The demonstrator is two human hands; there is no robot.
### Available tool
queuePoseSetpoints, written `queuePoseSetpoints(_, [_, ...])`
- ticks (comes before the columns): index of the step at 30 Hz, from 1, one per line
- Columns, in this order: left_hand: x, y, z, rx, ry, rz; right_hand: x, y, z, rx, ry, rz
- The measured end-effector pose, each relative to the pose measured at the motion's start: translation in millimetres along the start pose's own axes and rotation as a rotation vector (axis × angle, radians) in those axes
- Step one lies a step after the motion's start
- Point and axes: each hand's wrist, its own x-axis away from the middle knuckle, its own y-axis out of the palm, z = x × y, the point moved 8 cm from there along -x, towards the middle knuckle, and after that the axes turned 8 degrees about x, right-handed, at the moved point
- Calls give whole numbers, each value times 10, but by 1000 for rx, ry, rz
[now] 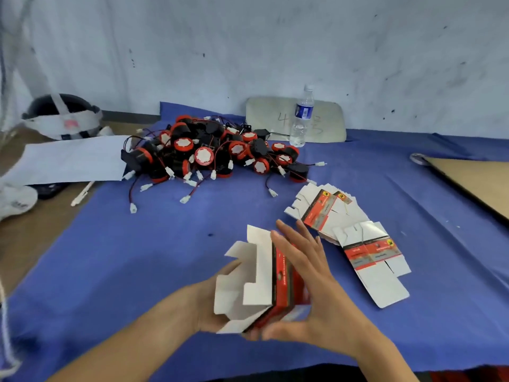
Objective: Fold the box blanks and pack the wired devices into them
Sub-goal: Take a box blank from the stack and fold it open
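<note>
Grip: red-and-white cardboard box blank [265, 282], half-erected, flaps open, held above desk [137, 257] by left hand [217, 304]; right hand [311, 279] flat against side. Flat blanks [358, 244] unfolded; red-black wired devices [209, 153] heaped, none packed.

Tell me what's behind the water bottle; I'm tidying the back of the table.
A pale rounded board leans against the wall behind the water bottle. Handwritten marks show on it, a "4" among them; the bottle covers part of the writing.

Scuffed white wall [248, 37] behind a blue-clothed table [137, 257].
</note>
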Motion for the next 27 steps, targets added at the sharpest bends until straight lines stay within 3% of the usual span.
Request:
queuePoseSetpoints(3, [70,245,115,-54,-27,-114,-31,-71,28,35,42,96])
queuePoseSetpoints(10, [-42,170,376,197,323,-37,142,-187,215,250,207,499])
queuePoseSetpoints(14, [1,187,383,12,577,163,228,-58,274,320,282,584])
queuePoseSetpoints(17, [28,210,359,-197,663,300,280,14,344,288,350,609])
queuePoseSetpoints(27, [152,331,596,-376,993,398,279,-120,435,192,418,786])
